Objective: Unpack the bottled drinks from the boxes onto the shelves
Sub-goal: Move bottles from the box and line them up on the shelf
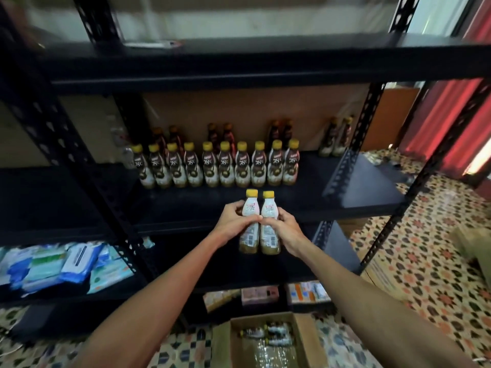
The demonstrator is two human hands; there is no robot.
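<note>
Fingers (232, 207) of left hand (231, 221) and right hand (286, 229) clasp two yellow-capped cream-labelled bottles (269, 211).

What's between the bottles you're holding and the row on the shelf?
Nothing: only bare shelf separates the held bottles from the row, in the head view.

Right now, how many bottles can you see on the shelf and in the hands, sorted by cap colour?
Yellow-capped front-row bottles on the shelf: 10
Yellow-capped held bottles, one in the left hand, one in the right hand: 2
Darker-capped bottles at the back: 8
Total: 20
</note>
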